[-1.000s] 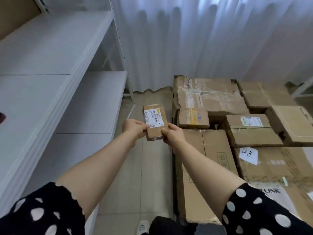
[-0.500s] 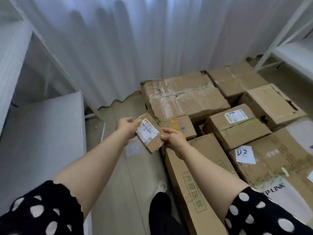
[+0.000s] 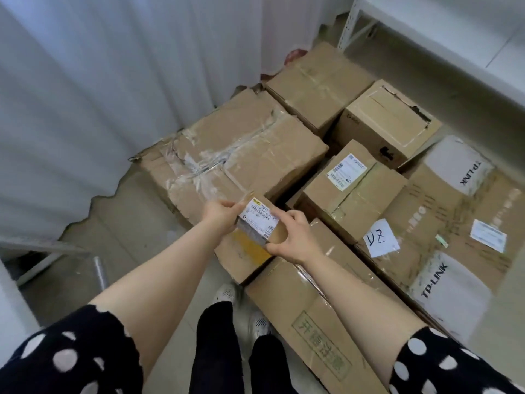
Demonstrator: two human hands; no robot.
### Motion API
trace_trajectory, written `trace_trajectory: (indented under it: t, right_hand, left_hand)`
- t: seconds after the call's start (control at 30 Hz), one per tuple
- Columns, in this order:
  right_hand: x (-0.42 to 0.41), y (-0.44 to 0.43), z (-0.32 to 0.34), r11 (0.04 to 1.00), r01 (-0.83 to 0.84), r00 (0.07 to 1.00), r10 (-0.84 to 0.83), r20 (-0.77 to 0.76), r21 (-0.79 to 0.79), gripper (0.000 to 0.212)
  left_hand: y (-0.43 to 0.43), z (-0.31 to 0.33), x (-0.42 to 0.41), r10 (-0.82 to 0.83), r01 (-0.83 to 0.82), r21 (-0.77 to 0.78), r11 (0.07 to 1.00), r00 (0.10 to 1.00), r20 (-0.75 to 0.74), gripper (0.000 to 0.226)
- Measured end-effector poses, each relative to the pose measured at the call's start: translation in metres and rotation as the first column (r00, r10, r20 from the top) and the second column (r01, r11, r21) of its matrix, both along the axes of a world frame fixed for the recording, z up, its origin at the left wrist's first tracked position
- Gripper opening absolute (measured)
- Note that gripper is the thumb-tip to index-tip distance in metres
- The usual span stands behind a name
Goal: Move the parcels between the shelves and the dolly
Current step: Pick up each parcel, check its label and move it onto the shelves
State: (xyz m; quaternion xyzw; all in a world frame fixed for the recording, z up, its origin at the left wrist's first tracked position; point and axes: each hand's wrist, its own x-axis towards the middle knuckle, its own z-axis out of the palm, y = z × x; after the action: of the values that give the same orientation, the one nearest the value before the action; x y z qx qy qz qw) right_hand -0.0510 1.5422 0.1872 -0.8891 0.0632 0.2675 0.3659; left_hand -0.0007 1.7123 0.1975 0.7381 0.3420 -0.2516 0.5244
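1. A small, flat, brown cardboard parcel with a white barcode label (image 3: 257, 223) is held between both hands. It is low over the near left corner of a pile of brown cartons.
2. The left hand (image 3: 220, 216) is closed on the parcel's left end, which is pinched between thumb and fingers. The right hand (image 3: 292, 237) is closed on the right near end, with the forefinger laid along the label's edge.
3. Directly beneath the parcel lies a small brown box with a yellow patch on top (image 3: 245, 255). It is wedged between a large crumpled, tape-covered carton (image 3: 235, 160) and a long brown carton printed with green characters (image 3: 312, 331). Whether the parcel touches the small box cannot be told.
4. The step in hand is judged to be the setting-down of the parcel on the pile. The pile is taken to stand on the dolly, which is hidden by the cartons.
5. For the next move, the parcel should be lowered flat and squared on the yellow-patched box, so that no edge overhangs the grey tiled floor (image 3: 136, 251). Only then should both hands be opened and drawn back.
6. A white metal shelf (image 3: 454, 52) stands well apart at the upper right.
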Motion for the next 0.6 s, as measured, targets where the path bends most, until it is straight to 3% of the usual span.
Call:
trace_trajectory:
  t: [0.07, 0.1, 0.17, 0.27, 0.4, 0.47, 0.6]
  right_hand:
    - [0.012, -0.009, -0.011, 0.989, 0.060, 0.998, -0.055, 0.038, -0.138, 0.058]
    - [0.016, -0.013, -0.016, 0.966, 0.084, 0.996, -0.072, 0.055, -0.243, 0.051]
    - [0.026, -0.021, -0.028, 0.889, 0.115, 0.993, -0.091, 0.074, -0.443, 0.050]
    - [0.045, -0.029, -0.053, 0.779, 0.059, 0.997, -0.076, -0.001, -0.625, 0.059]
    - [0.074, -0.028, -0.092, 0.770, 0.075, 0.969, -0.207, -0.137, -0.634, 0.060]
    - [0.083, -0.028, -0.109, 0.777, 0.039, 0.969, -0.183, -0.167, -0.628, 0.057]
    - [0.088, -0.029, -0.141, 0.848, 0.067, 0.947, -0.220, -0.235, -0.525, 0.058]
  left_hand:
    - [-0.008, -0.016, 0.024, -0.195, 0.194, 0.117, 0.974, 0.981, -0.008, 0.014]
    - [-0.011, -0.023, 0.035, -0.299, 0.296, 0.173, 0.940, 0.954, -0.007, 0.018]
    - [-0.016, -0.040, 0.058, -0.502, 0.489, 0.278, 0.827, 0.864, -0.026, 0.031]
    - [-0.021, -0.059, 0.086, -0.727, 0.695, 0.384, 0.608, 0.682, -0.083, 0.031]
    - [-0.028, -0.086, 0.113, -0.884, 0.809, 0.474, 0.346, 0.451, -0.124, 0.033]
    - [-0.030, -0.103, 0.122, -0.930, 0.835, 0.496, 0.238, 0.343, -0.130, 0.034]
    - [-0.040, -0.129, 0.133, -0.962, 0.841, 0.527, 0.123, 0.232, -0.146, 0.034]
